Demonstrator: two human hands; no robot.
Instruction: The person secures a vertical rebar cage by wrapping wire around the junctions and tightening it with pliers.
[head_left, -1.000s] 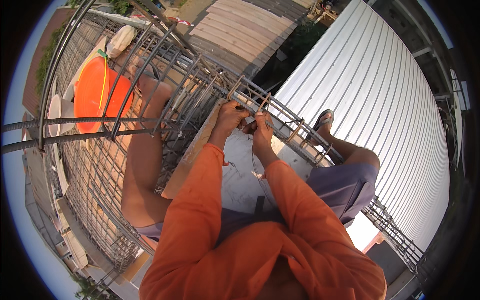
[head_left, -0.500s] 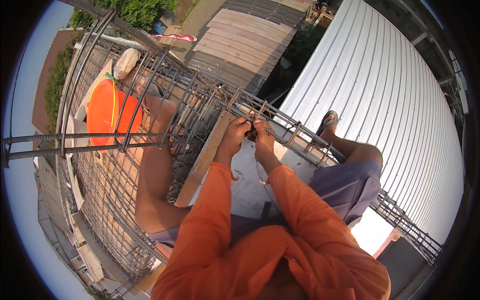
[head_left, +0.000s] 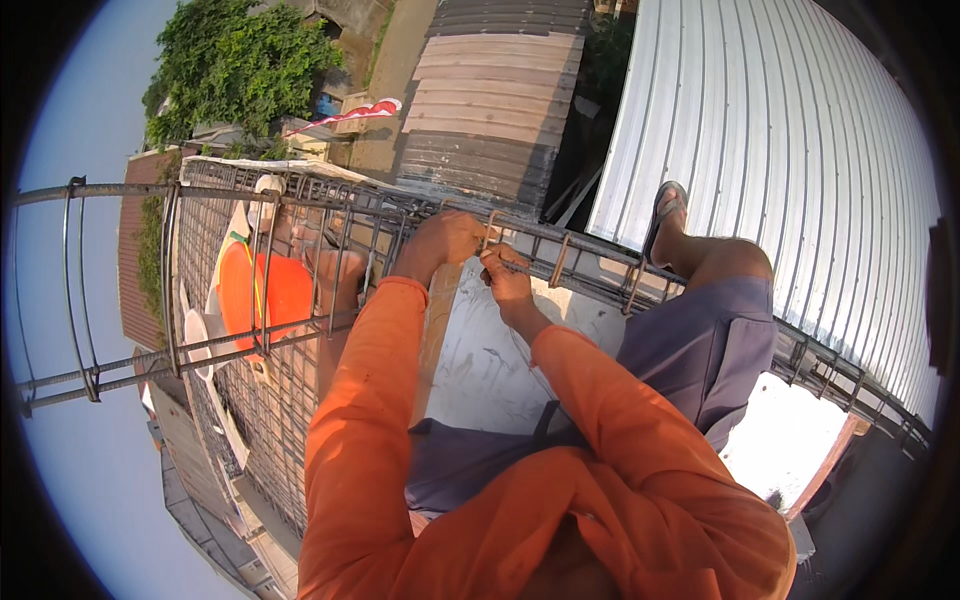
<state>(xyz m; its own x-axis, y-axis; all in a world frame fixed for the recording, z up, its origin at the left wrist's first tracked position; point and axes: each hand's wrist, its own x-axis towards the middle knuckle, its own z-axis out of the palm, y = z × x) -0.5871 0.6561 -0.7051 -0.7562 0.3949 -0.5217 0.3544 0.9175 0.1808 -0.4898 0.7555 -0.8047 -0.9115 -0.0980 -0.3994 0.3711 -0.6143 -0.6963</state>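
Observation:
My left hand (head_left: pixel 447 240) reaches over the long rebar cage (head_left: pixel 540 232), its fingers closed at a rusty steel stirrup (head_left: pixel 489 229). Just below and to the right, my right hand (head_left: pixel 510 285) is closed in a pinch beside the same bars. Whatever its fingertips hold is too small to make out. A thin wire-like strand (head_left: pixel 520 345) runs down near my right wrist, across a pale panel (head_left: pixel 490 350) under my forearms. More stirrups (head_left: pixel 560 258) cross the bars to the right of my hands.
An orange bucket (head_left: pixel 265 295) stands on the rebar mesh (head_left: pixel 265 400) at left. Another rebar cage (head_left: pixel 120 375) juts across the left side. My sandalled foot (head_left: pixel 668 212) rests by the white corrugated roof (head_left: pixel 760 150). Beyond the bars lies a drop to lower roofs (head_left: pixel 490 90).
The view has turned, so the cage and bucket sit differently. My hands, close together before, are now slightly apart, the left reaching farther over the bars at the stirrup.

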